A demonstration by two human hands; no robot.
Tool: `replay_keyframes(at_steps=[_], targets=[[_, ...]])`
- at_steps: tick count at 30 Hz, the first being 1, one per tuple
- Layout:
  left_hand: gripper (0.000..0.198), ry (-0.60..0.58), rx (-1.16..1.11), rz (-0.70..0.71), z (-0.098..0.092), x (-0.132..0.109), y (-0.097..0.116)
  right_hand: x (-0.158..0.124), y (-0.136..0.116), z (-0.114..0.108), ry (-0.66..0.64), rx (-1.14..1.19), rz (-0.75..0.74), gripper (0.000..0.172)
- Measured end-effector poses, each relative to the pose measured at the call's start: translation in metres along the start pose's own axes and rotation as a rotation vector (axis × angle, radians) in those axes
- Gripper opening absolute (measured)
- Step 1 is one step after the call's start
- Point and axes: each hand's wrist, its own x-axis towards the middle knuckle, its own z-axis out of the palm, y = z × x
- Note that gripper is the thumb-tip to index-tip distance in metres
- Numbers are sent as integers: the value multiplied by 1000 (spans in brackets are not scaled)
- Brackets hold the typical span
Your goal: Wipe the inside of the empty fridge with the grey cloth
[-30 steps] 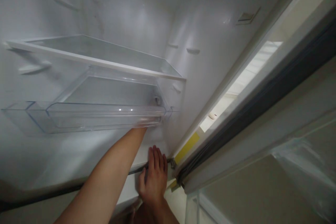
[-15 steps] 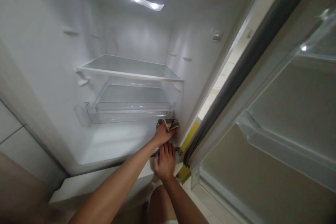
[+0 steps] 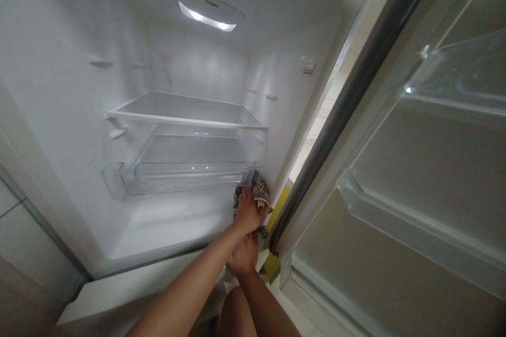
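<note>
My left hand (image 3: pixel 250 211) is closed on a brown-and-cream patterned cloth (image 3: pixel 261 189), pressing it against the right inner wall of a refrigerator, low down near the front. The cloth bunches around the fingers, just beside the right end of the clear drawer (image 3: pixel 190 176). Below it, my right hand (image 3: pixel 244 257) rests at the refrigerator's front bottom edge, close to the door hinge. My left wrist covers much of its fingers; the part that shows looks laid out flat, with nothing seen in it.
A glass shelf (image 3: pixel 185 108) spans the compartment above the drawer, under a lit lamp (image 3: pixel 207 17). To the right the refrigerator door (image 3: pixel 379 168) stands open, with clear bins and a dark gasket (image 3: pixel 343 105). Yellow material (image 3: pixel 279 208) shows by the hinge side.
My left hand and the cloth have shifted slightly toward me along the right wall, and the wrist now overlaps my right hand. The view has turned a little, showing more of the door.
</note>
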Motion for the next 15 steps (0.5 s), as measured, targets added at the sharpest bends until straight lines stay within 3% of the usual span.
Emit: replay_keyframes(at_steps=[3,6,11,15], targets=[[87,-37,76,19,-4,4,-8,-1,1,-2,19,10,-4,63],[78,-115,159,79,-22,1,-16,0,-1,-5,29,20,10,57],[58,-229,357,203,-64,-9,-12,2,-5,-9,22,42,61,51],[40,-242,523,250,-110,-27,-15,4,-4,-10,47,56,10,56]])
